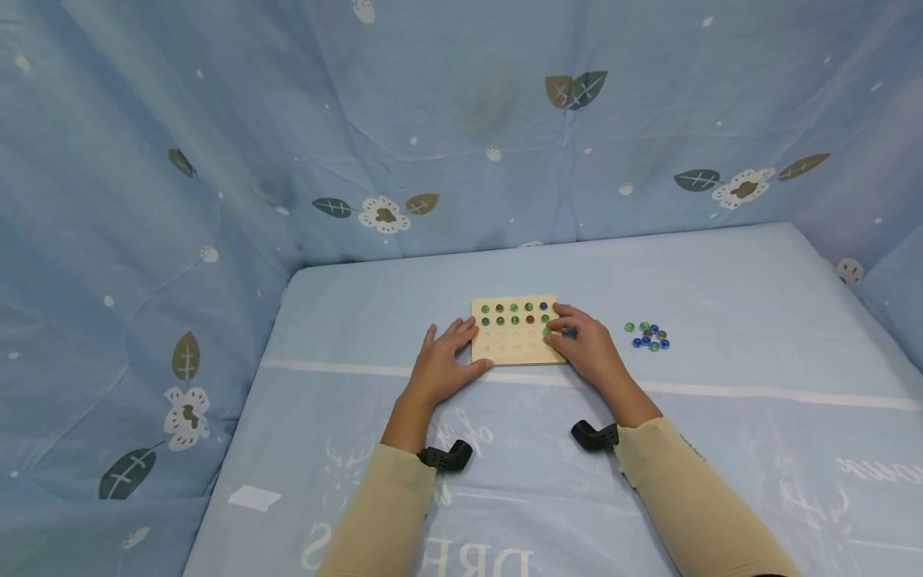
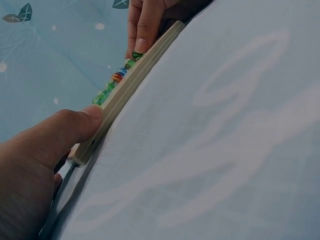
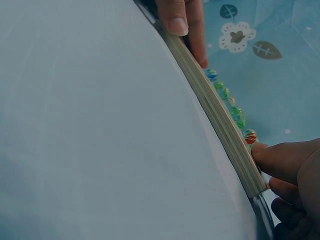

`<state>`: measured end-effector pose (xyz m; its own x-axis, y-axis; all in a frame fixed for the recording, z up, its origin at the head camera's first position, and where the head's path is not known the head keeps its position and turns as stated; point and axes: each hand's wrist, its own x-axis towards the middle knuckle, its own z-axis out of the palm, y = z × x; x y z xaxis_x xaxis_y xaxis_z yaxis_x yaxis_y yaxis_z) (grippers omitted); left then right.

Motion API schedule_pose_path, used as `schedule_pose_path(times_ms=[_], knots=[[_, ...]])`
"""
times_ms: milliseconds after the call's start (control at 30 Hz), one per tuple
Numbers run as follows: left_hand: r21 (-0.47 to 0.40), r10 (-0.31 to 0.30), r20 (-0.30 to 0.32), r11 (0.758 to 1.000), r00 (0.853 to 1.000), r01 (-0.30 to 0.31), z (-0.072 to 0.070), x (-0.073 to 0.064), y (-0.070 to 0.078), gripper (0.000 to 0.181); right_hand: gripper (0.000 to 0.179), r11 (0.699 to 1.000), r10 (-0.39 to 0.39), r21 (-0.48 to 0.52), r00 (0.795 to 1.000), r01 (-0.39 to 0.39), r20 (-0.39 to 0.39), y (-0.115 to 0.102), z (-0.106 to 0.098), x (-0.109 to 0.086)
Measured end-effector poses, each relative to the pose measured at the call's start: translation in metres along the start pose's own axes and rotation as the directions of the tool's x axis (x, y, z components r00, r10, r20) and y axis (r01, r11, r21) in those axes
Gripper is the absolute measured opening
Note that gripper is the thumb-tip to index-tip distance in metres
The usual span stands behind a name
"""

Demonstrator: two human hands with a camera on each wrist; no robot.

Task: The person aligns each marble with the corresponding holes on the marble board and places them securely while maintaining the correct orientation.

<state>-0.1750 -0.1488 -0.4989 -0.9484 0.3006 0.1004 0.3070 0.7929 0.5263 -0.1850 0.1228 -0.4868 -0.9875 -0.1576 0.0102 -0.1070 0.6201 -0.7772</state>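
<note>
In the head view, a pale wooden board (image 1: 502, 357) with rows of round hollows lies on the table. Glass marbles (image 1: 514, 308), green, blue and brownish, fill its two far rows; hollows show in the two nearer rows. My left hand (image 1: 441, 370) rests against the board's left side, fingers extended and spread, with the thumb at the near left corner. At the right edge my right hand (image 1: 587, 344) pinches a green marble (image 1: 546, 331) at the right end of the third row. The left wrist view shows that green marble (image 2: 137, 55) under the right fingertips.
A loose cluster of marbles (image 1: 646, 334) in green, blue and brown lies on the table to the right of my right hand. A white paper-like patch (image 1: 254, 498) lies at the table's left. Patterned blue cloth (image 1: 461, 144) hangs behind the table.
</note>
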Motion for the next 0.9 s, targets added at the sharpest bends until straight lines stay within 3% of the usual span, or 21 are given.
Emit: schedule_pose_path(times_ms=[200, 433, 900], knots=[[-0.001, -0.007, -0.003, 1.000, 1.000, 0.007, 0.000, 0.000, -0.001, 0.074, 0.036, 1.000, 0.011, 0.006, 1.000, -0.011, 0.005, 0.001, 0.000, 0.000], [0.016, -0.013, -0.018, 1.000, 1.000, 0.013, 0.002, 0.002, -0.001, 0.075, 0.039, 0.999, 0.039, 0.034, 0.998, -0.037, -0.048, 0.001, -0.005, 0.002], [0.029, -0.007, -0.001, 1.000, 1.000, 0.007, 0.002, 0.002, -0.001, 0.075, 0.046, 0.997, 0.071, 0.037, 0.986, -0.066, -0.152, 0.001, -0.034, 0.002]])
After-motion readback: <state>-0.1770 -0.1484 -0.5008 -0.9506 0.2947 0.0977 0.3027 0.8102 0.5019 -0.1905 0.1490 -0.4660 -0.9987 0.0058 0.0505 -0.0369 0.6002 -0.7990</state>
